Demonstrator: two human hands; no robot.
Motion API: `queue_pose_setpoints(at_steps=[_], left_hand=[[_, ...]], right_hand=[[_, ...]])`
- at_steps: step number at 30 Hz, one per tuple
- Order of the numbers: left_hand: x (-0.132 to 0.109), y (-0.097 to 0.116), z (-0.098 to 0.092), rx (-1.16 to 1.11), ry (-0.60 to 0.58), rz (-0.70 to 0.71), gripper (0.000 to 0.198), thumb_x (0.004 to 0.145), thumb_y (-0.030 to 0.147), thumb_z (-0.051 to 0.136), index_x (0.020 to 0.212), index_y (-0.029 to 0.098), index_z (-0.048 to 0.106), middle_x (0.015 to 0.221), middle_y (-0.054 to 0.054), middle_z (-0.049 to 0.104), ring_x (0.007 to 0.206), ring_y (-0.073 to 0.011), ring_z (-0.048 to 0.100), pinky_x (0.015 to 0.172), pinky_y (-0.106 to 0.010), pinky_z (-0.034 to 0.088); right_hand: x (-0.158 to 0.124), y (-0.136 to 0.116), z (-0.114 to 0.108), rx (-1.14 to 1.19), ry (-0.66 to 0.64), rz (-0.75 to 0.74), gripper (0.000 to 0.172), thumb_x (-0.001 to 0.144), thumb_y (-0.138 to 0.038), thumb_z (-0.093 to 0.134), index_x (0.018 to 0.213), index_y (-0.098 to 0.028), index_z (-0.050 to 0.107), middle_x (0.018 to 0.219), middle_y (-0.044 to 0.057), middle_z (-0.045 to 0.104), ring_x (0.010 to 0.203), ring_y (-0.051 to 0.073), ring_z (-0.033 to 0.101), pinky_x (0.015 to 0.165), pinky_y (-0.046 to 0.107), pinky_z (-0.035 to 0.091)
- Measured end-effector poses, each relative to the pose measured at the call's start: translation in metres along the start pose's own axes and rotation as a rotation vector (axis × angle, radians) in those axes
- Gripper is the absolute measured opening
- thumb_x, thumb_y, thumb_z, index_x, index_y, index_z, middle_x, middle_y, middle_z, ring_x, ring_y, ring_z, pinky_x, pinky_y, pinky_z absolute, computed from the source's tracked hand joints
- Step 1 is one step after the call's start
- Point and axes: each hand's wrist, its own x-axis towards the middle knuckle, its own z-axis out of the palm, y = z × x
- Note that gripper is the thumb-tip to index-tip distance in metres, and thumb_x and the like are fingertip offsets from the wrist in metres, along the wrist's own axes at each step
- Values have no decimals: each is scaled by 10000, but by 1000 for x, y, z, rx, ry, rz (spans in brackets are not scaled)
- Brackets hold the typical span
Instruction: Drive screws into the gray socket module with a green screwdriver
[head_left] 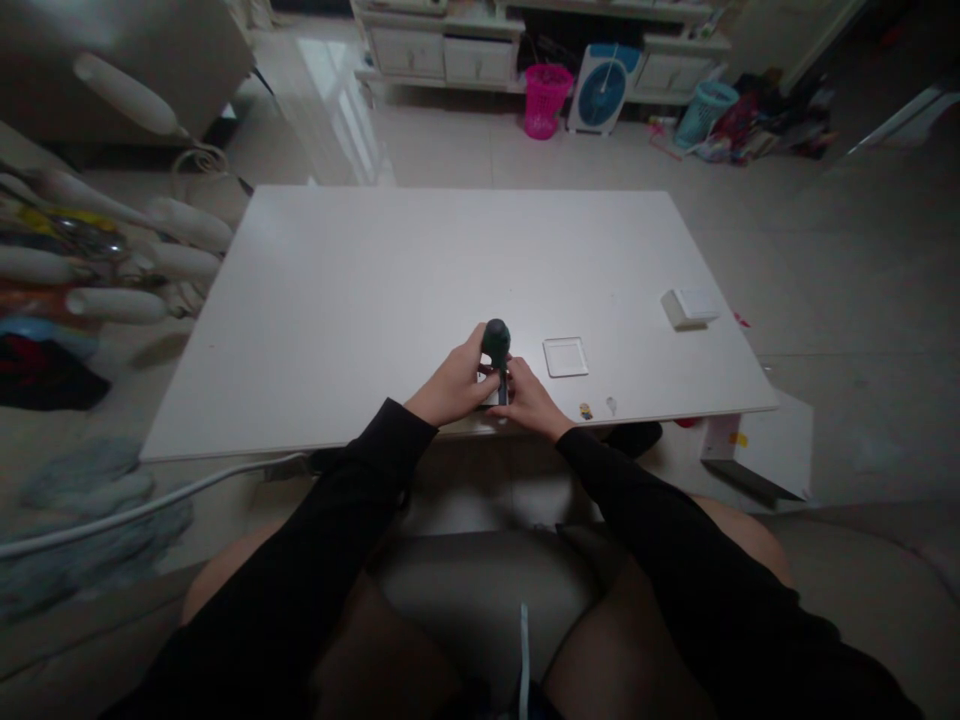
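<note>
A dark green tool with a rounded knob-like top [496, 342] stands over the table's near edge; its exact kind I cannot make out. My left hand [456, 385] is closed around its side, thumb toward the lower part. Close against it, my right hand [531, 396] has its fingers bent in at the tool's lower end, where a small pale piece partly shows between the hands. What the right fingers pinch is hidden. To the right lies a thin, clear square frame or lid [565, 357]. Nearer the edge are a small yellow cartoon figure [586, 411] and a tiny clear piece [611, 405].
The white table [420, 250] spreads ahead of me, with a small white box [688, 308] at its right. Beyond are a pink basket [545, 100], a blue fan [602, 88] and a white cabinet [480, 60]. A white cable [150, 512] runs at lower left.
</note>
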Motion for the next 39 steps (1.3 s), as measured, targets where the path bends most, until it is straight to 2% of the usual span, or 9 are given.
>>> queue_pose_setpoints(at_steps=[5, 8, 12, 17, 25, 29, 32, 35, 39], left_hand=[[1, 3, 1, 58, 7, -10, 218, 925, 235, 704, 1084, 184, 564, 990, -53, 675, 879, -186, 672, 822, -357, 609], [2, 6, -2, 75, -16, 22, 158, 914, 207, 701, 1022, 185, 588, 1001, -57, 665, 936, -194, 663, 847, -354, 611], [2, 7, -5, 20, 14, 40, 265, 858, 161, 721, 1080, 194, 580, 1053, -42, 657, 949, -169, 662, 826, -316, 635], [0, 7, -6, -44, -12, 52, 410, 858, 120, 682, 1221, 208, 515, 1094, -52, 699, 1026, -193, 719, 931, -380, 628], [-3, 6, -3, 17, -15, -14, 421, 903, 195, 704, 1275, 209, 507, 961, -15, 669, 853, -162, 667, 863, -374, 577], [0, 4, 0, -31, 35, 13, 407, 851, 195, 749, 1206, 220, 553, 1075, -43, 659, 970, -179, 680, 822, -332, 608], [1, 6, -2, -70, 43, 7, 415, 825, 176, 751, 1186, 223, 552, 1006, -13, 652, 949, -171, 688, 871, -355, 633], [0, 8, -4, -85, 29, 29, 405, 822, 122, 693, 1185, 215, 541, 1060, -32, 675, 1000, -180, 700, 974, -403, 618], [-2, 9, -6, -88, -1, 18, 515, 786, 36, 593, 1262, 209, 498, 1049, -38, 678, 963, -173, 688, 926, -383, 593]], right_hand=[[1, 2, 1, -19, 3, -7, 830, 643, -162, 946, 1383, -214, 573, 1285, 102, 574, 1250, 335, 559, 1121, 555, 491], [1, 2, 1, -16, -3, -16, 783, 652, -173, 941, 1352, -216, 593, 1307, 109, 574, 1277, 342, 547, 1139, 562, 476], [0, 0, 1, 0, -9, -15, 759, 665, -178, 926, 1344, -231, 590, 1319, 111, 582, 1291, 352, 539, 1141, 584, 470], [0, -2, -1, 33, -3, -14, 804, 642, -159, 931, 1356, -250, 574, 1359, 106, 566, 1336, 357, 524, 1145, 577, 471], [0, -2, 0, -8, -4, 3, 735, 657, -174, 927, 1308, -228, 590, 1237, 80, 582, 1197, 316, 562, 1067, 521, 513], [0, -3, 0, -4, -1, 10, 744, 673, -174, 906, 1341, -225, 582, 1277, 100, 577, 1240, 340, 554, 1092, 544, 498], [0, -3, -1, 8, -15, 4, 759, 676, -182, 911, 1352, -237, 571, 1311, 109, 575, 1263, 351, 552, 1097, 555, 498], [-1, -4, -2, 20, -19, 1, 779, 671, -182, 922, 1358, -247, 561, 1331, 107, 571, 1275, 342, 547, 1099, 542, 503], [-1, -4, -1, -1, -5, 14, 796, 645, -168, 942, 1345, -232, 569, 1306, 104, 567, 1238, 328, 554, 1079, 528, 512]])
